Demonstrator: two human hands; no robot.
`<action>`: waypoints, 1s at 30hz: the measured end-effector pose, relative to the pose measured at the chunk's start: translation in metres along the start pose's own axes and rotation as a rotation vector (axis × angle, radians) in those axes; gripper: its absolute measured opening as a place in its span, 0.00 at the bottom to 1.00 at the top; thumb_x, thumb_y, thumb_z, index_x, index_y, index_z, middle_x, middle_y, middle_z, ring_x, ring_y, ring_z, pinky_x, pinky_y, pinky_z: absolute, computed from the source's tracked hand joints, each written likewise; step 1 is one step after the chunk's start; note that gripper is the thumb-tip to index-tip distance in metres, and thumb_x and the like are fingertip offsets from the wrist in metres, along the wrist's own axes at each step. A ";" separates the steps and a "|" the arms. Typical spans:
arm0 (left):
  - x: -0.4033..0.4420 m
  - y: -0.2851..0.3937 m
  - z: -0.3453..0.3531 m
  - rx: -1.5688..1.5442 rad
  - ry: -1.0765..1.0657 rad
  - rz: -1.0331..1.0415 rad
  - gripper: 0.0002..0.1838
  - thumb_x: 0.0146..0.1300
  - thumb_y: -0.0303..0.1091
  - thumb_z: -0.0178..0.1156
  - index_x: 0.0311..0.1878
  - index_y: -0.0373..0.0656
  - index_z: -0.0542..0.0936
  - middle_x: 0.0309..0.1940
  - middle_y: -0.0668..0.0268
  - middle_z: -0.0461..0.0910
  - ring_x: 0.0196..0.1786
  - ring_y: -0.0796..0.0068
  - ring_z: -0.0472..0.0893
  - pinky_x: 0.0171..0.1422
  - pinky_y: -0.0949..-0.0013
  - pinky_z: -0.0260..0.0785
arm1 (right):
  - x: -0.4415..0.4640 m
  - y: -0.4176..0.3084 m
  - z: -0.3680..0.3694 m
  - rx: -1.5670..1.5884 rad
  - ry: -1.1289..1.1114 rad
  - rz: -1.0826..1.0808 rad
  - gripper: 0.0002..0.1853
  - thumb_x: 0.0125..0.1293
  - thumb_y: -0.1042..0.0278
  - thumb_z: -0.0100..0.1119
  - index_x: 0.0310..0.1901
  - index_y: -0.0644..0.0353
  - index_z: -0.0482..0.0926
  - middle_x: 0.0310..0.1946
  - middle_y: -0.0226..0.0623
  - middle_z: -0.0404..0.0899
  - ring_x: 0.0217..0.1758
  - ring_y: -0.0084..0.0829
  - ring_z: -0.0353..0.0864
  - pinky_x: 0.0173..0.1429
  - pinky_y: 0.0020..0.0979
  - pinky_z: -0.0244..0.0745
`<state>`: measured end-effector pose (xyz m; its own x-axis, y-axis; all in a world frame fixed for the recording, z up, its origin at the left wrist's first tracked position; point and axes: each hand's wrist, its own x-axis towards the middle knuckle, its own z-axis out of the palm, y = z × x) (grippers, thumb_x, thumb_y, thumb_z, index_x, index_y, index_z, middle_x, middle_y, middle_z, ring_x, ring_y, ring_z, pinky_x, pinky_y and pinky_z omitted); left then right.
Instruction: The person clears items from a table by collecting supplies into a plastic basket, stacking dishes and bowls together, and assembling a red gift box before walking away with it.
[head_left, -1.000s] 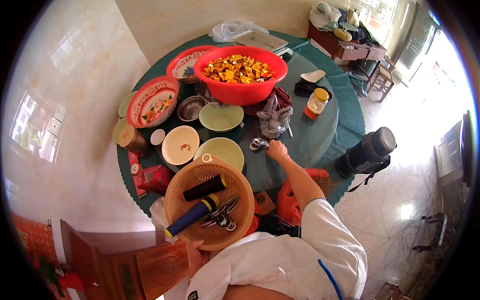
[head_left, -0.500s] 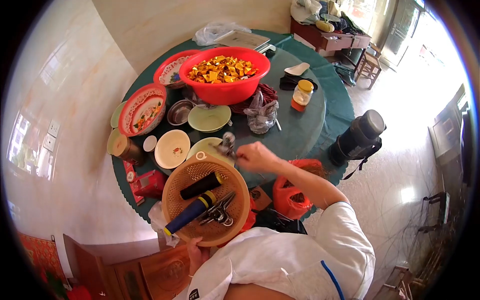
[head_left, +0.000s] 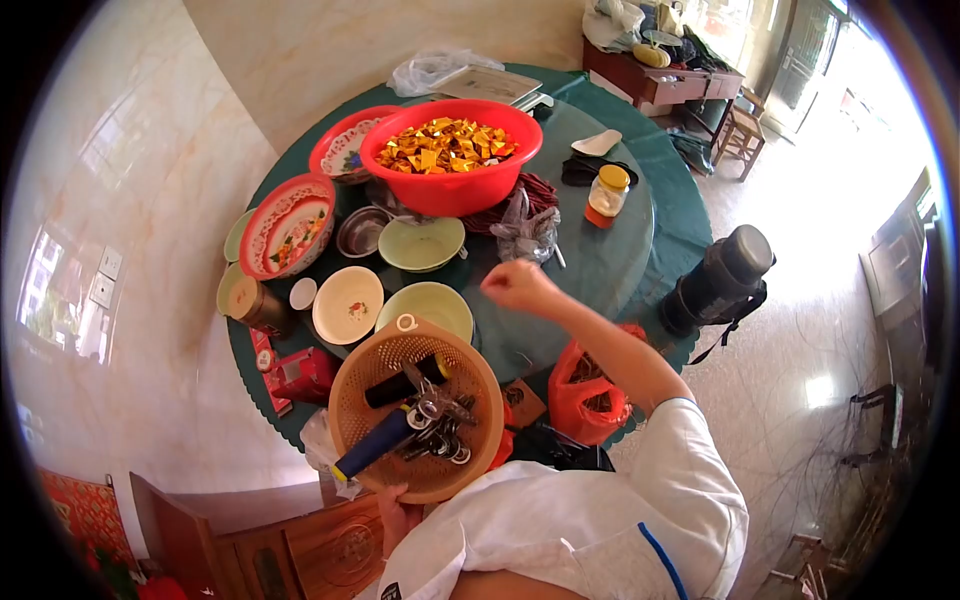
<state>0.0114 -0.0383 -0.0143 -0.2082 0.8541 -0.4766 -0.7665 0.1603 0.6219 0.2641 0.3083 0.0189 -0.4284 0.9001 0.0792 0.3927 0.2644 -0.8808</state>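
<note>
My left hand (head_left: 397,508) grips the rim of a tan plastic colander (head_left: 345,400) from below. Inside lie a blue-and-yellow roll (head_left: 375,440), a black-and-yellow roll (head_left: 408,384) and a heap of metal pieces, perhaps scissors or small tools (head_left: 438,425). My right hand (head_left: 522,288) hovers over the glass tabletop, fingers curled in, with nothing visible in them. Just left of it stand a pale green bowl (head_left: 432,308) and, beyond, stacked light green bowls (head_left: 425,243). A grey plastic bag (head_left: 527,232) lies near its far side.
A red basin (head_left: 450,190) of gold-wrapped pieces stands at the back of the round table (head_left: 610,260). Patterned basins (head_left: 290,225), a cream bowl (head_left: 348,304) and a canister (head_left: 258,306) line the left. A jar (head_left: 606,197), black flask (head_left: 715,280) and red bag (head_left: 585,395) are rightward.
My right hand has moved up and away from the colander. The metal piece it held now lies in the colander on the other contents. My left hand keeps its hold.
</note>
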 end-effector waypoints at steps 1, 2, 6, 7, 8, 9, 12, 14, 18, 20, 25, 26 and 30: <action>0.001 -0.001 -0.003 -0.011 -0.020 -0.004 0.29 0.51 0.31 0.54 0.61 0.40 0.66 0.56 0.58 0.73 0.60 0.57 0.72 0.67 0.52 0.63 | 0.014 0.029 -0.010 0.026 0.032 0.117 0.11 0.54 0.63 0.62 0.34 0.61 0.84 0.26 0.40 0.84 0.28 0.36 0.84 0.35 0.32 0.78; 0.001 -0.001 -0.006 -0.014 -0.016 -0.010 0.30 0.51 0.31 0.53 0.61 0.40 0.66 0.56 0.58 0.72 0.60 0.57 0.72 0.67 0.51 0.62 | 0.022 0.050 -0.022 -0.012 0.114 0.234 0.14 0.52 0.62 0.65 0.38 0.61 0.83 0.30 0.40 0.83 0.33 0.33 0.83 0.39 0.32 0.78; 0.000 -0.002 -0.010 -0.024 0.000 -0.013 0.32 0.50 0.31 0.53 0.62 0.40 0.65 0.57 0.58 0.72 0.61 0.57 0.71 0.69 0.50 0.61 | 0.056 0.119 -0.036 -0.239 0.499 0.603 0.41 0.43 0.54 0.75 0.57 0.65 0.68 0.51 0.48 0.76 0.50 0.39 0.80 0.49 0.36 0.77; -0.001 -0.002 -0.008 -0.027 0.004 -0.009 0.32 0.50 0.31 0.53 0.63 0.40 0.65 0.58 0.58 0.71 0.62 0.56 0.71 0.69 0.50 0.60 | 0.062 0.122 -0.036 -0.124 0.472 0.689 0.44 0.43 0.53 0.75 0.59 0.65 0.65 0.53 0.49 0.74 0.52 0.41 0.78 0.51 0.38 0.76; -0.001 -0.001 -0.008 -0.012 0.021 0.004 0.33 0.49 0.30 0.53 0.63 0.40 0.64 0.58 0.58 0.71 0.62 0.56 0.70 0.69 0.50 0.60 | 0.068 0.125 -0.034 -0.006 0.443 0.776 0.47 0.42 0.52 0.76 0.61 0.65 0.62 0.55 0.50 0.72 0.55 0.43 0.76 0.54 0.39 0.75; -0.001 0.000 -0.007 0.002 0.036 0.017 0.33 0.49 0.30 0.53 0.64 0.40 0.64 0.59 0.58 0.70 0.62 0.56 0.70 0.69 0.50 0.60 | 0.074 0.126 -0.031 0.112 0.411 0.860 0.50 0.41 0.51 0.77 0.63 0.65 0.60 0.57 0.52 0.71 0.57 0.46 0.75 0.56 0.41 0.74; -0.001 -0.003 -0.012 -0.026 0.084 0.014 0.35 0.48 0.30 0.54 0.65 0.40 0.63 0.59 0.58 0.70 0.63 0.55 0.69 0.69 0.50 0.60 | 0.082 0.129 -0.010 -0.046 0.527 0.875 0.53 0.39 0.49 0.78 0.63 0.66 0.58 0.61 0.55 0.63 0.62 0.53 0.68 0.61 0.46 0.70; 0.001 -0.003 -0.014 -0.039 0.099 0.015 0.35 0.48 0.30 0.54 0.65 0.41 0.63 0.60 0.58 0.69 0.63 0.55 0.69 0.69 0.50 0.60 | 0.091 0.133 0.004 -0.148 0.603 0.912 0.54 0.38 0.49 0.78 0.64 0.64 0.58 0.61 0.57 0.59 0.63 0.58 0.65 0.65 0.46 0.66; 0.003 -0.002 -0.027 -0.061 0.167 -0.060 0.35 0.48 0.29 0.55 0.64 0.41 0.63 0.59 0.59 0.70 0.63 0.56 0.69 0.69 0.51 0.61 | 0.093 0.161 0.004 -0.069 0.645 0.761 0.49 0.38 0.52 0.77 0.62 0.60 0.61 0.58 0.56 0.63 0.60 0.59 0.68 0.62 0.47 0.68; -0.001 -0.005 -0.027 -0.089 0.229 -0.073 0.34 0.48 0.29 0.55 0.63 0.40 0.64 0.58 0.59 0.70 0.62 0.57 0.70 0.68 0.52 0.62 | 0.097 0.196 -0.009 0.083 0.600 0.703 0.41 0.41 0.55 0.77 0.57 0.60 0.67 0.48 0.46 0.75 0.53 0.44 0.76 0.55 0.42 0.73; 0.000 0.002 0.001 -0.056 0.181 0.045 0.28 0.52 0.28 0.55 0.60 0.38 0.67 0.55 0.59 0.73 0.60 0.60 0.72 0.67 0.55 0.63 | 0.074 0.138 -0.033 0.933 0.147 0.603 0.27 0.55 0.65 0.69 0.55 0.58 0.71 0.48 0.34 0.78 0.50 0.31 0.78 0.52 0.38 0.75; 0.001 0.002 -0.001 -0.062 0.171 0.056 0.28 0.53 0.27 0.55 0.60 0.38 0.67 0.55 0.59 0.73 0.60 0.60 0.72 0.67 0.55 0.63 | 0.064 0.111 -0.037 1.029 0.073 0.499 0.26 0.54 0.65 0.69 0.55 0.58 0.72 0.48 0.34 0.78 0.50 0.30 0.79 0.53 0.39 0.76; 0.002 0.004 -0.013 -0.079 0.134 0.030 0.27 0.54 0.26 0.54 0.60 0.37 0.66 0.55 0.58 0.73 0.60 0.60 0.72 0.67 0.56 0.63 | 0.037 0.002 -0.034 1.018 -0.290 0.190 0.28 0.56 0.66 0.68 0.57 0.60 0.68 0.49 0.33 0.77 0.51 0.30 0.78 0.57 0.40 0.76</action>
<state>-0.0004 -0.0422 -0.0211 -0.3070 0.7834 -0.5404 -0.8028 0.0919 0.5892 0.2766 0.3537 0.0356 -0.6612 0.7440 -0.0962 -0.3313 -0.4046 -0.8524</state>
